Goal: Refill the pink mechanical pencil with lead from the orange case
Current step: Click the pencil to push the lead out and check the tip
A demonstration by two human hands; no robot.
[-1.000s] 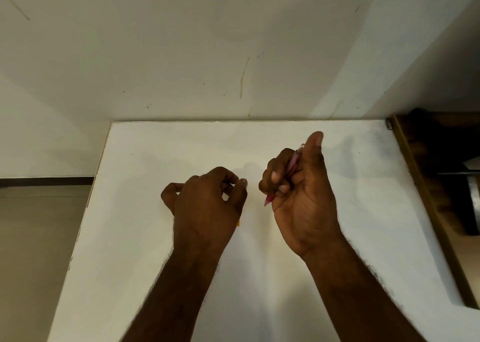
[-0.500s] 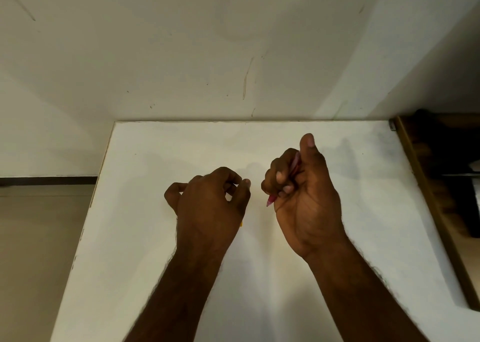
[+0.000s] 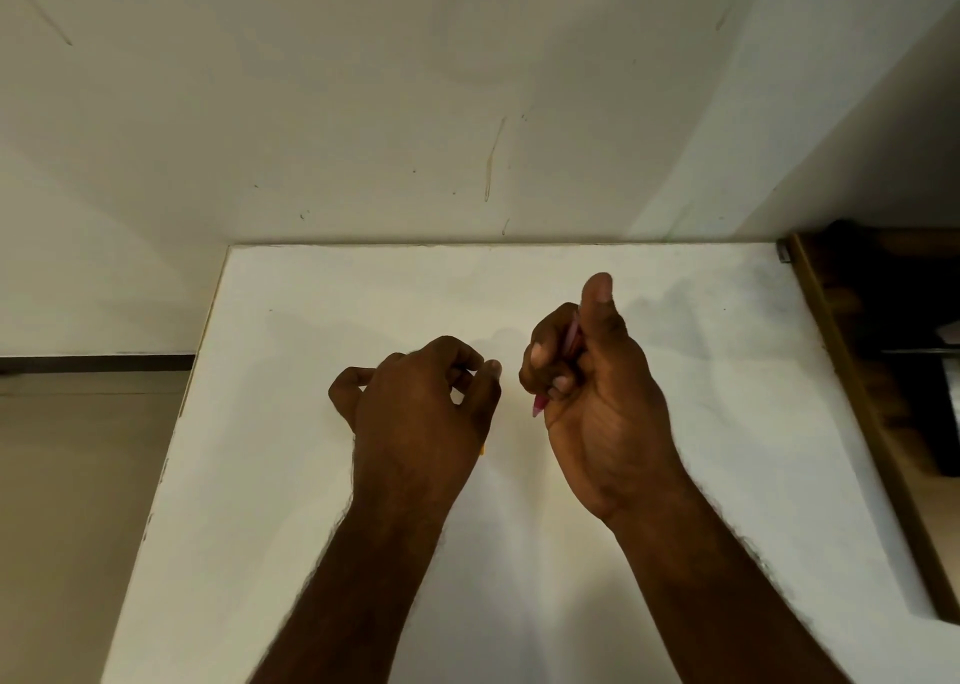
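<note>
My right hand (image 3: pixel 597 397) is closed in a fist around the pink mechanical pencil (image 3: pixel 571 338), thumb raised over its top end. The pencil's tip (image 3: pixel 538 405) pokes out below the fingers, pointing down and left. My left hand (image 3: pixel 415 403) hovers just left of it over the white table (image 3: pixel 727 423), fingers curled and pinched together. A sliver of the orange case (image 3: pixel 481 449) shows at the left hand's lower right edge; the rest of the case is hidden under the palm. No lead is visible.
The table's back edge meets a scuffed white wall (image 3: pixel 467 112). A dark wooden shelf unit (image 3: pixel 893 371) stands right against the table's right side. Bare floor (image 3: pixel 78 475) lies beyond the table's left edge.
Both hands stay almost where they were. My right thumb has come down from an outstretched pose to sit over the pencil's top.
</note>
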